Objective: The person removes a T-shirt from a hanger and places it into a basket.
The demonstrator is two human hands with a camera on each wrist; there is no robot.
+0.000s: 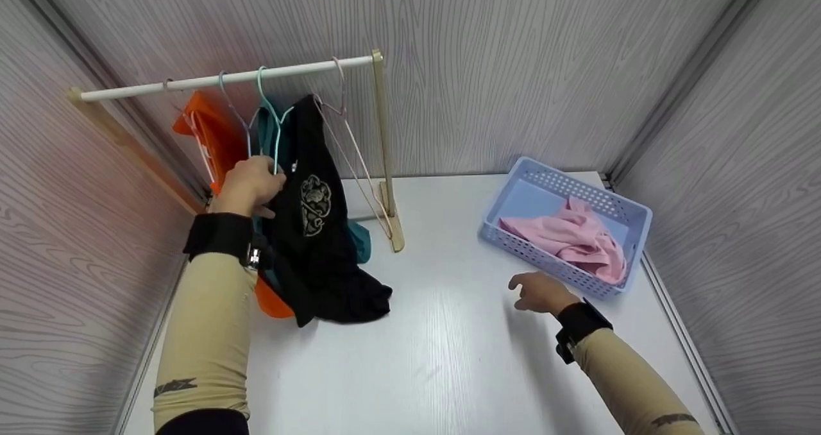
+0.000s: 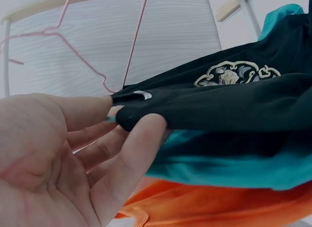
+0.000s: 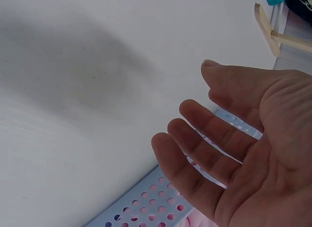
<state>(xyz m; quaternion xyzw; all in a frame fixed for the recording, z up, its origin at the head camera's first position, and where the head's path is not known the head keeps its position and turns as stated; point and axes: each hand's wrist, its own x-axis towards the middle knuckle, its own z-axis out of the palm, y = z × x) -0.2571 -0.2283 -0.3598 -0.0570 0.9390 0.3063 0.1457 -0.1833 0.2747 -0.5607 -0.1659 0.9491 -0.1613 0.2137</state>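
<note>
At the rack, my left hand [image 1: 247, 181] pinches the neckline of a black shirt [image 2: 219, 107] between thumb and fingers. An embroidered patch [image 1: 315, 204] shows on the shirt's front as it drapes down to the table. A light teal hanger [image 1: 278, 133] hooked on the rail reaches down to this hand; its lower part is hidden by the cloth and fingers. My right hand [image 1: 542, 292] hovers over the table at the near side of the blue basket [image 1: 500, 233], fingers loosely bent and holding nothing. Pink cloth [image 1: 571, 239] lies crumpled inside the basket.
The rack's white rail [image 1: 301, 69] rests on wooden posts [image 1: 383, 133]. An orange garment [image 1: 215, 130], a teal garment [image 1: 360, 239] and a blue hanger [image 1: 248, 133] hang beside the black shirt. A bare pink hanger [image 1: 356, 143] hangs at the right end. Grey panels enclose the table.
</note>
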